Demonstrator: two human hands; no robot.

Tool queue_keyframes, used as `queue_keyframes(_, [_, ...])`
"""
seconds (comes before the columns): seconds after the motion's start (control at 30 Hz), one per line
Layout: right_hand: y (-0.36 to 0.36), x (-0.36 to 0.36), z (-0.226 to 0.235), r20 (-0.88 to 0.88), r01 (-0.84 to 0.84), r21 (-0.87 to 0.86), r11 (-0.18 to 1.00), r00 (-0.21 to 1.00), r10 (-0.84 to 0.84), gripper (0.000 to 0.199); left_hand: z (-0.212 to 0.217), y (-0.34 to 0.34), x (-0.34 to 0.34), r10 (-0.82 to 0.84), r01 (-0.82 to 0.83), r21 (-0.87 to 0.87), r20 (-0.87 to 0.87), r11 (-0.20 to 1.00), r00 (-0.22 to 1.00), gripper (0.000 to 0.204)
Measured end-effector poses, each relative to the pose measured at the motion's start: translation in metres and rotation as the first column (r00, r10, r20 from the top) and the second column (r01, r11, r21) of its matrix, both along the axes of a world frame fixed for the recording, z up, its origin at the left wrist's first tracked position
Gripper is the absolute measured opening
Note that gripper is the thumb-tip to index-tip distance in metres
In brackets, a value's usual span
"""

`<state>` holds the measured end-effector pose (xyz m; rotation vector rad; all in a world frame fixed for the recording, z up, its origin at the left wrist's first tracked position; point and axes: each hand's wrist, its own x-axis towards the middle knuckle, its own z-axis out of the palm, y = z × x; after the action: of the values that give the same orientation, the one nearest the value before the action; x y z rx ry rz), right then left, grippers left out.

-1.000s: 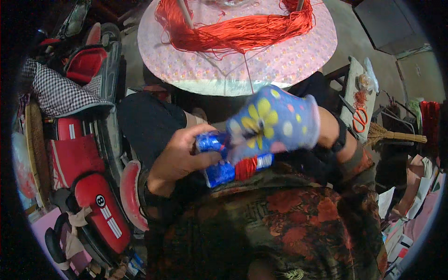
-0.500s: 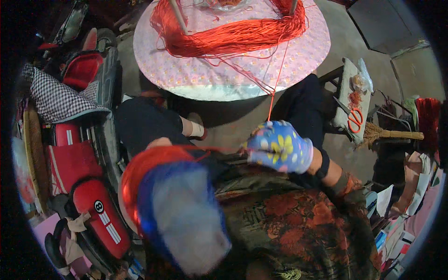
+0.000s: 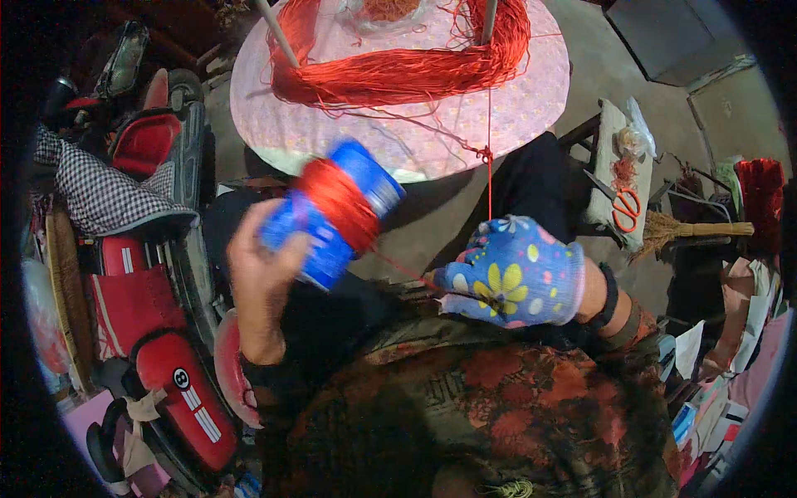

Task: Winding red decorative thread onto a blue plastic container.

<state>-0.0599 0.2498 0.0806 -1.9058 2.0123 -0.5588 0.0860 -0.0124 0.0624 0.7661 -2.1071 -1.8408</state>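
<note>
The left hand is raised in front of the lap, with the forearm coming from below and the fingers bent. Its grip is closed around one end of a blue block, which is tilted and a little blurred. The block lies to the upper right of this grip, and red windings go around its middle. The right hand, in a flowered glove, is low, its fingers curled and pointing left; its grip is closed on a red cord. This cord goes from the windings through the glove, then up toward the red skein on the round table.
</note>
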Motion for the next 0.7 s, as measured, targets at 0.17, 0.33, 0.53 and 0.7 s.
queue_keyframes(0.17, [-0.027, -0.036, 0.004, 0.274, -0.007, -0.282, 0.96, 0.958, 0.088, 0.018, 0.013, 0.018, -0.01, -0.613, 0.538, 0.377, 0.109, 0.754, 0.782, 0.051])
queue_keyframes(0.33, [-0.016, -0.058, -0.054, 0.475, 0.397, -0.25, 0.883, 0.845, -0.245, 0.022, -0.004, -0.011, -0.004, -0.734, 0.822, 0.274, -0.369, 0.5, 0.57, 0.065])
queue_keyframes(0.53, [-0.001, -0.049, -0.044, 0.182, 0.359, -0.395, 0.846, 0.933, -0.311, 0.016, -0.05, 0.004, 0.006, -0.3, 0.822, 0.522, -0.765, 0.229, 0.569, 0.073])
queue_keyframes(0.7, [0.014, -0.051, -0.051, 0.259, 0.44, -0.297, 0.847, 0.891, -0.372, 0.013, -0.014, 0.026, -0.002, 0.305, 0.311, 0.84, -0.468, 0.445, 0.829, 0.064])
